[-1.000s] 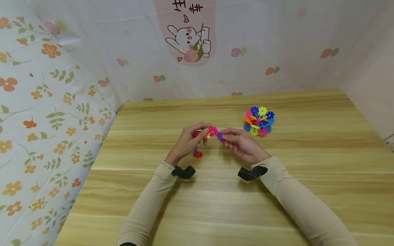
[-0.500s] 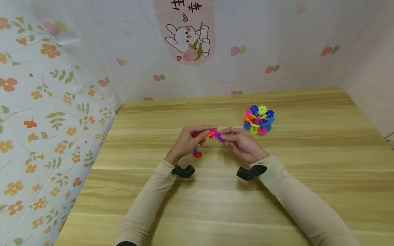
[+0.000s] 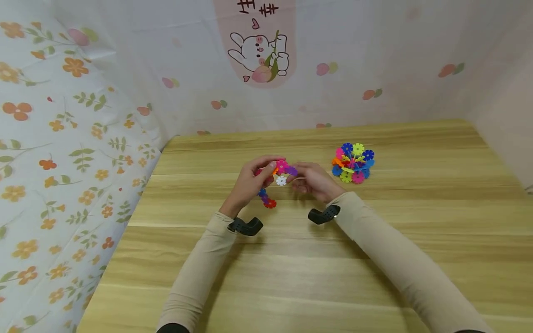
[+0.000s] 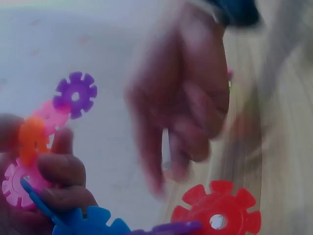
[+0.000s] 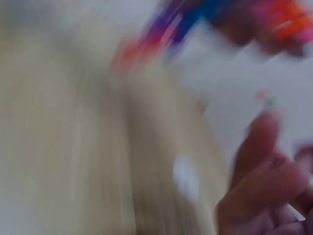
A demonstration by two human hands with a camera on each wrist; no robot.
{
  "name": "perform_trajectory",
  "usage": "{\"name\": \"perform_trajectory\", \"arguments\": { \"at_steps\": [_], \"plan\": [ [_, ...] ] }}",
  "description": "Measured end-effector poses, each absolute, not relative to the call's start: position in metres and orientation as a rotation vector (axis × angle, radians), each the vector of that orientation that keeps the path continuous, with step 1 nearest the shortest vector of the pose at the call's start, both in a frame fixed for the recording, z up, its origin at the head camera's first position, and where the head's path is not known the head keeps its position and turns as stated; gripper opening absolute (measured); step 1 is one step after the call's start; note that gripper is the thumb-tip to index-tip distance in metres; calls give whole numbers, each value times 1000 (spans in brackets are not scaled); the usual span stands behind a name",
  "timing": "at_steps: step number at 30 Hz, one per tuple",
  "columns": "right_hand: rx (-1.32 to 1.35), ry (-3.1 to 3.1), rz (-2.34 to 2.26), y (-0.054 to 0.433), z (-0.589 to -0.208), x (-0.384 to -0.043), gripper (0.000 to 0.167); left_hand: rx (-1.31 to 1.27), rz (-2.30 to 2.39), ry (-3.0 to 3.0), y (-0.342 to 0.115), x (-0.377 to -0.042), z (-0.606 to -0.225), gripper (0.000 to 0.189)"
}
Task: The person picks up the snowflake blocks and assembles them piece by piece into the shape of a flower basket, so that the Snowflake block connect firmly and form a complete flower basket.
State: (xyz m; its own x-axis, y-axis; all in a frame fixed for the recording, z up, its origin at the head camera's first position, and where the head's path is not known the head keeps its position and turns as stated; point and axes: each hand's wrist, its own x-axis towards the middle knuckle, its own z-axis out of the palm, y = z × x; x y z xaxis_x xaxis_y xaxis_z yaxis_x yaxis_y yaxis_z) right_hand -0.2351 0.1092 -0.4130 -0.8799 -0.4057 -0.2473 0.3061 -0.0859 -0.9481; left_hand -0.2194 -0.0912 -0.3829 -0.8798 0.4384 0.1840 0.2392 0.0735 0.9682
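Note:
My left hand [image 3: 249, 181] pinches a chain of interlocking plastic flower discs. At its upper end are an orange disc [image 4: 34, 139], a pink disc [image 3: 282, 166] and a purple disc [image 4: 76, 95]. Its other end hangs down through a blue disc [image 4: 88, 223] to a red disc [image 4: 217, 208]. My right hand [image 3: 314, 179] is beside the purple end; the left wrist view shows it apart from the chain, blurred, fingers loosely bent and holding nothing. Near its fingertips, a white disc [image 3: 281, 181] lies on the table.
A ball-shaped cluster of many-coloured flower discs [image 3: 353, 163] stands on the wooden table [image 3: 308, 277], beyond my right hand. A white printed cloth [image 3: 175, 55] hangs behind the table, and a floral cloth [image 3: 62, 185] runs along the left side.
The purple disc, earlier pinched in my right hand, was pushed onto the pink disc and let go. Both hands have shifted slightly away from me, and the white disc on the table is now uncovered.

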Motion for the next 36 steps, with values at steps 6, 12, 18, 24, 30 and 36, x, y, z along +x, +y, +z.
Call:
{"name": "perform_trajectory", "arguments": {
  "at_steps": [6,12,18,24,30,36],
  "plan": [
    [-495,2767,-924,78,-421,-252,26,599,1971,2136,-95,-221,-383,28],
    [-606,2832,-773,75,-422,-251,10,571,1960,2133,-94,-221,-384,28],
    [-721,2625,-998,103,-426,-244,11,608,1876,2187,-95,-221,-387,29],
    [-521,2264,-1449,144,-420,-216,6,735,1780,2172,-87,-221,-384,28],
    [-609,2453,-1731,155,-403,-185,9,873,1739,2168,-83,-210,-363,27],
    [-785,2782,-1630,148,-394,-171,6,989,1689,2171,-81,-208,-364,26]
  ]
}}
